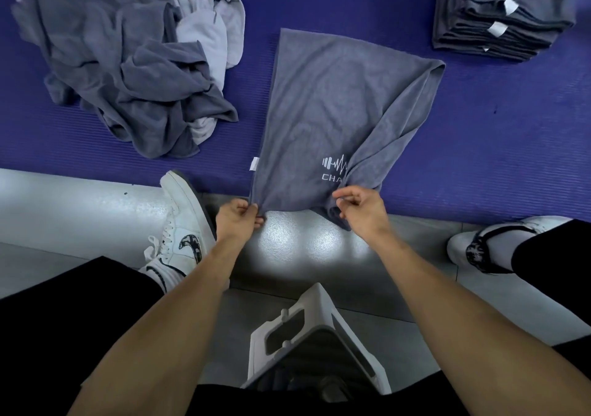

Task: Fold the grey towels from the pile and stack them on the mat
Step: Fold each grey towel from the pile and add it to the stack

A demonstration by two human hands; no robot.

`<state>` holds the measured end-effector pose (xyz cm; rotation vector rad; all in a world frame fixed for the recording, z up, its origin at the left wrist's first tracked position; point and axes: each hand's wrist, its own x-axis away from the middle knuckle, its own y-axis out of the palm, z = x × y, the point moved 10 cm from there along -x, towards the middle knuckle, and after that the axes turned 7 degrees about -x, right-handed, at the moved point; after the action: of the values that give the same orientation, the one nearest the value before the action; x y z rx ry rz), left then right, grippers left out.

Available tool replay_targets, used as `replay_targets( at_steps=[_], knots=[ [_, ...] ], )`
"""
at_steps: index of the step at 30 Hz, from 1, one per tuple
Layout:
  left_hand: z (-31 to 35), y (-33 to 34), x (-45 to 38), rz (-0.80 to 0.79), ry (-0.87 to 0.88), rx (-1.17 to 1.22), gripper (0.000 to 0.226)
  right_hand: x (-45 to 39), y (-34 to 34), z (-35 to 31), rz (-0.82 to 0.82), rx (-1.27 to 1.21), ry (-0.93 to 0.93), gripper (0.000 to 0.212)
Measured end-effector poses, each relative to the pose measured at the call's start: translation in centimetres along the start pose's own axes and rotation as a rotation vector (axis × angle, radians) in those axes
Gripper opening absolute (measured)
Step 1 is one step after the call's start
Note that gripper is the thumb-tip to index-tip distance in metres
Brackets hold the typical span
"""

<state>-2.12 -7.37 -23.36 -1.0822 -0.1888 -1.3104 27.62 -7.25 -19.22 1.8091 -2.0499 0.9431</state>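
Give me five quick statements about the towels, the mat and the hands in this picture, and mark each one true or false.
1. The left hand pinches a near corner of the towel. True.
2. The folded stack lies left of the towel. False: it lies to the right; the pile is on the left.
3. The towel bears a white logo. True.
4. The mat is green. False: it is blue-purple.
5. The right hand rests on the stack. False: it holds the towel's near edge.
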Motion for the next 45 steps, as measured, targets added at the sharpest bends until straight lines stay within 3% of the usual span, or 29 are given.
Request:
replay_targets(
  at_steps=[6, 11, 17, 20, 24, 29, 32, 36, 40, 43, 45],
  knots=[
    [5.0, -2.4, 4.3, 0.058, 0.253, -0.002, 0.023, 0.3, -0.5, -0.9, 0.007, -0.011, -0.038, 0.021],
    [10.3, -2.8, 7.9, -0.028, 0.48, -0.107, 0.016, 1.1, -2.3, -3.5, 0.063, 0.014, -0.137, 0.022],
    [15.3, -2.8, 10.5, -0.138, 0.645, -0.332, 0.033, 4.0, -6.0, -7.0, 0.078, 0.115, -0.312, 0.033],
    [18.1, -3.7, 12.0, -0.085, 0.728, -0.339, 0.025, 5.2, -8.1, -8.5, 0.112, 0.152, -0.403, 0.03],
    [22.7, -5.0, 15.0, -0.054, 0.827, -0.167, 0.028, 8.1, -11.6, -12.1, 0.185, 0.145, -0.546, 0.014],
    [29.5, -7.3, 20.6, 0.101, 1.083, -0.21, 0.009, 13.2, -17.1, -17.5, 0.419, 0.196, -0.77, 0.013],
    [32.4, -9.1, 24.0, 0.127, 1.12, -0.149, 0.012, 16.4, -19.7, -21.6, 0.478, 0.124, -0.838, 0.01],
    [36.3, -13.5, 28.6, 0.248, 1.19, 0.115, 0.011, 22.6, -22.8, -29.0, 0.589, 0.031, -0.987, 0.01],
    [38.5, -15.8, 31.2, 0.359, 1.163, 0.025, 0.01, 23.1, -24.1, -33.0, 0.528, 0.205, -0.817, 0.015],
    [38.4, -17.7, 31.4, 0.413, 1.115, 0.084, 0.008, 23.9, -26.0, -33.8, 0.571, 0.212, -0.792, 0.013],
    [38.1, -17.7, 30.4, 0.419, 1.049, -0.004, 0.01, 23.3, -26.4, -33.3, 0.539, 0.259, -0.718, 0.009]
  ],
)
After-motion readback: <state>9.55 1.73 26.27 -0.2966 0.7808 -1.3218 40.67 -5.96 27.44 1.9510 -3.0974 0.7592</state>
